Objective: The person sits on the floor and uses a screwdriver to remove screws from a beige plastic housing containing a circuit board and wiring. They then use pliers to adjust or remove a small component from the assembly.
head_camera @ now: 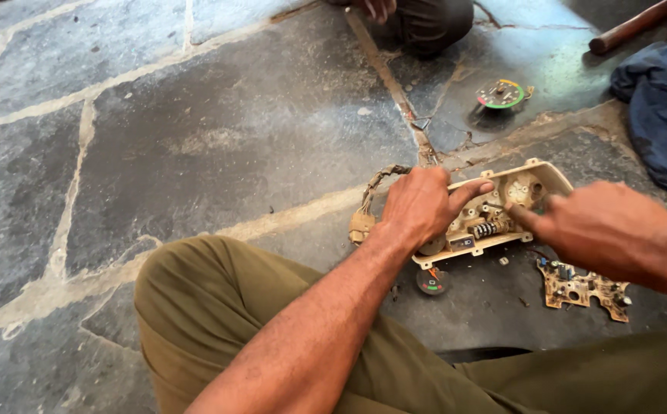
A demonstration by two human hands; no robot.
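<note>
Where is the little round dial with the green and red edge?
In the head view, the round dial lies on the stone floor at upper right, beyond the beige instrument housing the hands work on, left of the blue cloth.

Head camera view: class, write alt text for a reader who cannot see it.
A left hand steadies a beige instrument cluster housing on a stone floor while the right hand pokes a finger into it. A loose circuit board and a round gauge dial lie nearby.
</note>
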